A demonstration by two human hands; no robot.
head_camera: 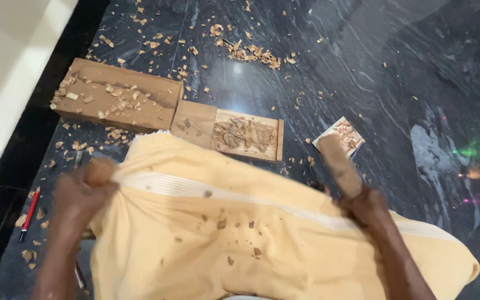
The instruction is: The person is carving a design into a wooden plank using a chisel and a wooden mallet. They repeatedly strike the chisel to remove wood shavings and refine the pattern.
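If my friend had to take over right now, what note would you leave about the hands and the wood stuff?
Left hand: closed on a wooden handle, blurred, so the tool itself cannot be told.
Right hand: closed on a wooden mallet, raised and blurred.
Yellow cloth lies across the lap, dotted with chips.
Carved wood panel lies on the dark stone floor ahead, with a relief pattern cut in its right part and its left part plain.
A bigger wooden block, covered in shavings, lies to its left.
A small picture card is at right, a red pencil at far left.
Done: some carving. Left: the plain section.
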